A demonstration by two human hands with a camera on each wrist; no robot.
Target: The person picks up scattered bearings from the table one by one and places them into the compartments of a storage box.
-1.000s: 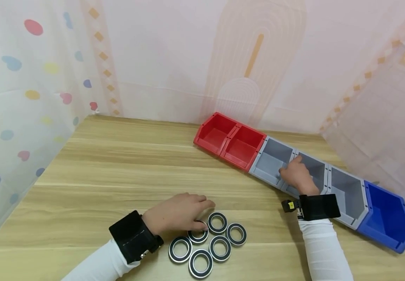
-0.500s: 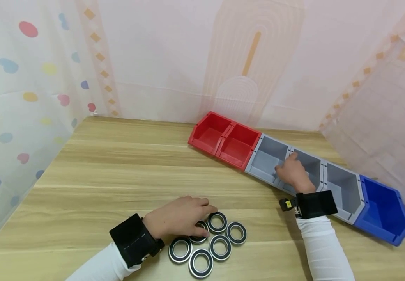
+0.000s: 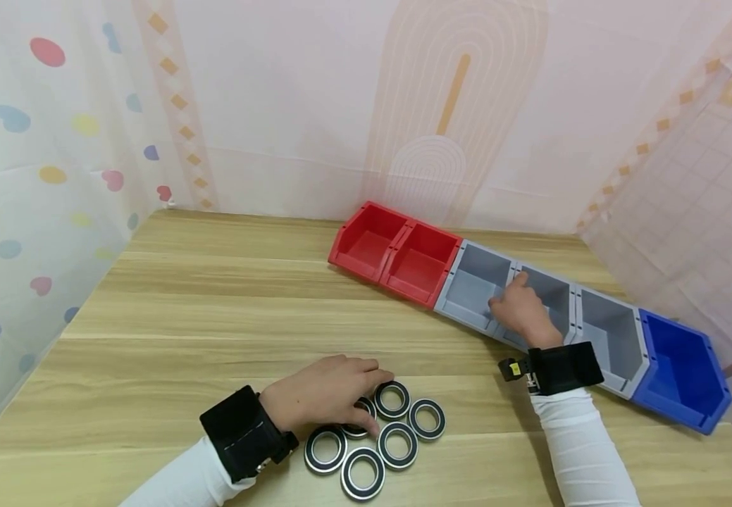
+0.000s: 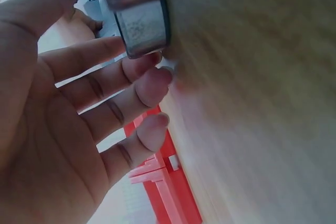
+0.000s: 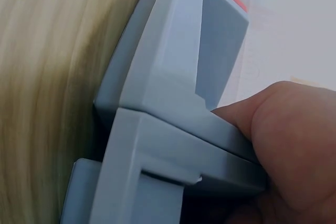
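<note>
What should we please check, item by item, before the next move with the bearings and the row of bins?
1. Left hand has a bearing: ok; its fingers lift one bearing off the wooden table in the wrist view.
2. Other bearings within reach: ok; they lie flat in a cluster beside that hand.
3. Right hand steadies the bins: ok; it grips the wall between two grey bins.
4. Bins lined up: ok; red bins, grey ones and the blue bin touch in one row.
5. Bins empty: ok where floors show; the gripped bin is partly hidden.
</note>
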